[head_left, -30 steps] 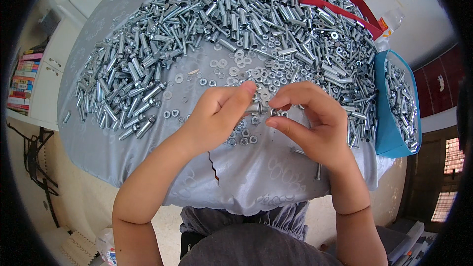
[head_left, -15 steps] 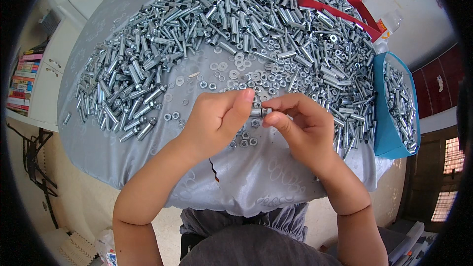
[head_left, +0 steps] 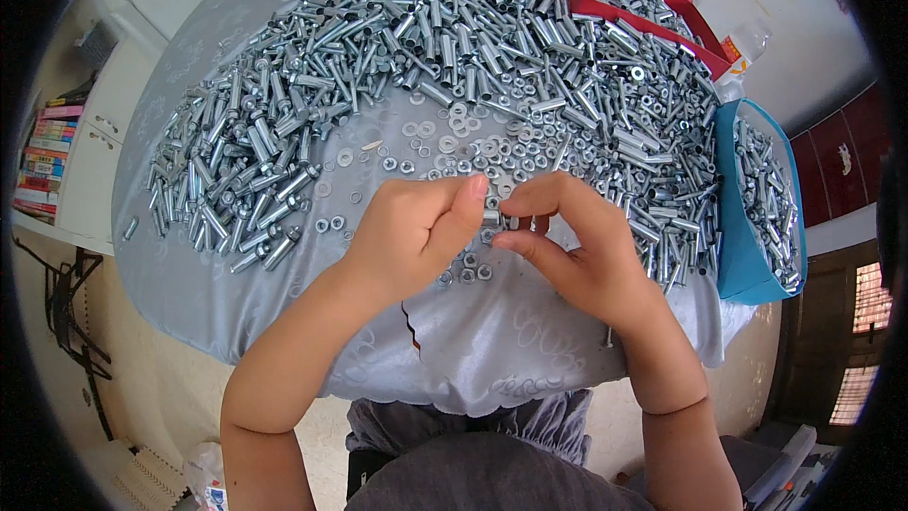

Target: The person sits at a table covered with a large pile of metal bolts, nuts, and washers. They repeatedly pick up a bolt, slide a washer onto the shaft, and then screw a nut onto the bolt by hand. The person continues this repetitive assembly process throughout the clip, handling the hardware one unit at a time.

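My left hand (head_left: pixel 409 227) is closed round a silver sleeve anchor (head_left: pixel 491 218), whose end sticks out past the thumb. At that end, the thumb and forefinger of my right hand (head_left: pixel 584 248) sit on either side of a nut (head_left: pixel 511 222). The rest of the anchor is hidden inside my left fist. Below and behind my fingers lie several loose nuts (head_left: pixel 467 275) on the grey tablecloth (head_left: pixel 378 345). Flat washers (head_left: pixel 459 123) are scattered farther back.
A large heap of metal sleeves and bolts (head_left: pixel 454 33) spreads across the far table. Assembled anchors (head_left: pixel 255 180) lie at left. A red box (head_left: pixel 714 57) and a blue bin (head_left: pixel 733 199), both holding hardware, stand at right. The cloth has a dark tear (head_left: pixel 410 329) near me.
My right fingers have shifted slightly and spread a little wider round the nut end. My left hand has stayed in place with the sleeve anchor.
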Demonstrator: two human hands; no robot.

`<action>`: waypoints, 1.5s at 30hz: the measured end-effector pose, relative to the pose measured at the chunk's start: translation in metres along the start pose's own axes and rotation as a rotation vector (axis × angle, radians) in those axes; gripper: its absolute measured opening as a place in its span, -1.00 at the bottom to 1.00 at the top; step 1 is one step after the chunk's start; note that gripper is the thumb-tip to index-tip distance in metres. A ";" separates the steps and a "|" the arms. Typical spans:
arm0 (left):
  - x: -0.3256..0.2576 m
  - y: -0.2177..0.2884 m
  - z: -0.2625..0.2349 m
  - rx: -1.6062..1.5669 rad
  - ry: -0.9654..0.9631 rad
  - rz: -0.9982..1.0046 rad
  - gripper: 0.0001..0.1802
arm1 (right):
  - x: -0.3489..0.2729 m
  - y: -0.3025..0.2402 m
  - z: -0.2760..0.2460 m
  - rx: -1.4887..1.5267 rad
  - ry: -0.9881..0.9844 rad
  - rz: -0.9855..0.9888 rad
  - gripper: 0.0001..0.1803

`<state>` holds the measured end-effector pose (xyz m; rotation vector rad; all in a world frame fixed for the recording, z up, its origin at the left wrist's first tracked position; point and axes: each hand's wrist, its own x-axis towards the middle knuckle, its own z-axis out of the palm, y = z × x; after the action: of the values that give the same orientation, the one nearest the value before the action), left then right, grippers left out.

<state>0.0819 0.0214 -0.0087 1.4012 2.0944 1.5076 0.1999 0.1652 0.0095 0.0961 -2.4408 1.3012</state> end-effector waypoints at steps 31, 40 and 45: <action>0.001 0.007 0.000 -0.012 -0.146 0.073 -0.61 | -0.001 -0.002 -0.011 0.058 -0.081 0.073 -0.67; -0.001 0.005 0.001 -0.044 -0.124 0.019 -0.62 | 0.001 -0.010 -0.012 0.092 -0.192 0.196 -0.71; 0.000 0.007 0.000 -0.052 -0.127 0.045 -0.62 | 0.001 -0.003 -0.012 0.087 -0.181 0.128 -0.77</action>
<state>0.0861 0.0221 -0.0026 1.4936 1.9477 1.4381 0.2025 0.1733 0.0180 0.0851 -2.5777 1.5143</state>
